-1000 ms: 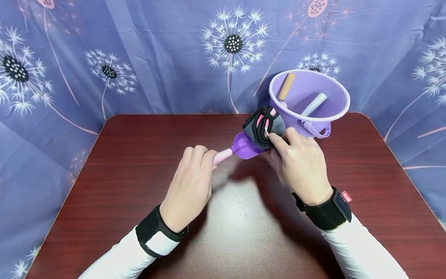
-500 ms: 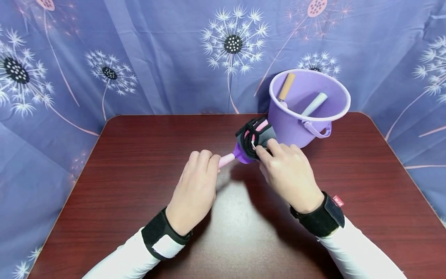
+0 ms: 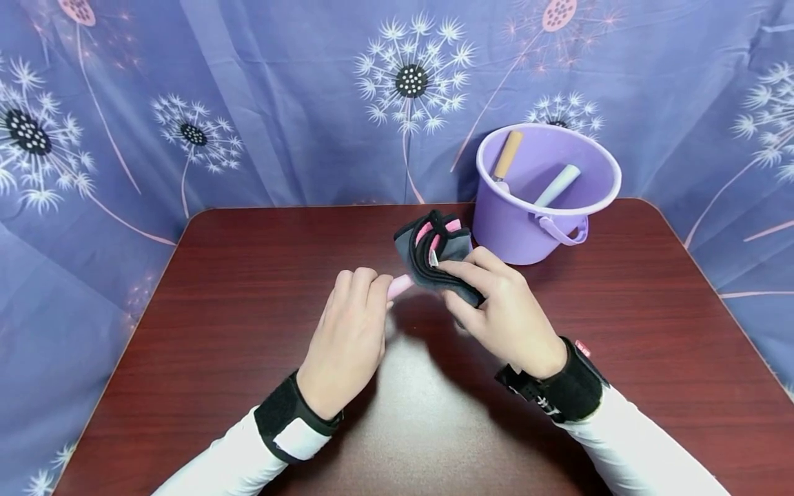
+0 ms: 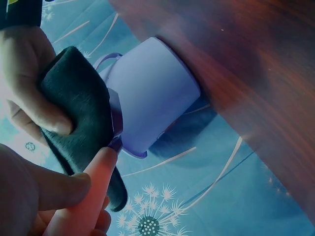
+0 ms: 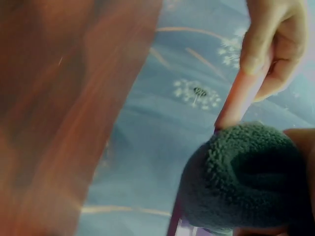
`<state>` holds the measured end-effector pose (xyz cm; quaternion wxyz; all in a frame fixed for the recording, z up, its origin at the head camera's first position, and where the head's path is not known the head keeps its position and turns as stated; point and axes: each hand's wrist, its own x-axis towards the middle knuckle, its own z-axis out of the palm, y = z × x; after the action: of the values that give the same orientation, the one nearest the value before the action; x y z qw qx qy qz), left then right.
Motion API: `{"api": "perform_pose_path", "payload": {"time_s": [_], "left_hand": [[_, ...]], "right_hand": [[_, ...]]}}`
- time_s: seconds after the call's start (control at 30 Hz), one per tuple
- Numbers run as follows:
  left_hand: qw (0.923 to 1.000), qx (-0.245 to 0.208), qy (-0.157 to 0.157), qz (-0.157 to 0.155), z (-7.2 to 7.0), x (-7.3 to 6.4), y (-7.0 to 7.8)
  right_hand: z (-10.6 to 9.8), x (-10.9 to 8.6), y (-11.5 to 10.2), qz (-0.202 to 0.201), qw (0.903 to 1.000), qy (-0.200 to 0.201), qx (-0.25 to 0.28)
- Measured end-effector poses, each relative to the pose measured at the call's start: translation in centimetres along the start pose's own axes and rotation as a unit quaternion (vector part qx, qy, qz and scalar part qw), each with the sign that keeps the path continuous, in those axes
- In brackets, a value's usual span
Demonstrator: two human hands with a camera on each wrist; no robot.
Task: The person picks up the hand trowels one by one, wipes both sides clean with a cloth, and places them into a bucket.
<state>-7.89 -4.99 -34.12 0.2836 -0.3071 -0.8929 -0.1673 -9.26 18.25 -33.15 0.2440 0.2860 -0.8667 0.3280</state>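
My left hand (image 3: 344, 337) grips the pink handle (image 3: 400, 285) of a small shovel, its thumb along the handle in the left wrist view. A folded grey cloth (image 3: 418, 244) with black edging and pink strips is held by my right hand (image 3: 509, 313), thumb and fingers pinching its near side. The cloth lies against the shovel's purple blade (image 4: 116, 113), covering most of it in the head view. From the right wrist, the cloth's fuzzy fold (image 5: 221, 167) sits right at the end of the pink handle. Both are above the table.
A purple bucket (image 3: 505, 234) stands at the table's back right, its handle hanging in front. Inside lean a tan-handled tool (image 3: 509, 154) and a pale blue-green handle (image 3: 558, 184). The brown table (image 3: 260, 289) meets a blue flowered curtain (image 3: 298, 103) behind.
My right hand has drawn the cloth leftward and toward me, from the blade's outer part over to the handle end. The left hand shifted slightly right with the shovel, then stayed nearly still.
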Motion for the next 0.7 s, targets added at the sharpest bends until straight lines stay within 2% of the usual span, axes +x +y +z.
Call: {"api": "perform_pose_path", "payload": {"time_s": [0.13,0.27,0.47,0.7], "left_hand": [[1.0000,-0.005,0.007,-0.001,0.0,0.0,0.1],[0.9999,-0.009,0.015,0.001,-0.1,0.0,0.0],[0.9999,-0.007,0.013,0.004,-0.2,0.1,0.0],[0.9999,-0.004,0.012,0.010,-0.3,0.2,-0.1]], "right_hand": [[0.1,0.1,0.0,0.005,0.9980,0.020,0.060],[0.0,0.1,0.0,0.007,0.9982,0.018,0.058],[-0.5,0.0,0.0,-0.001,0.9992,-0.008,-0.039],[-1.3,0.0,0.2,-0.035,0.9885,-0.025,-0.145]]}}
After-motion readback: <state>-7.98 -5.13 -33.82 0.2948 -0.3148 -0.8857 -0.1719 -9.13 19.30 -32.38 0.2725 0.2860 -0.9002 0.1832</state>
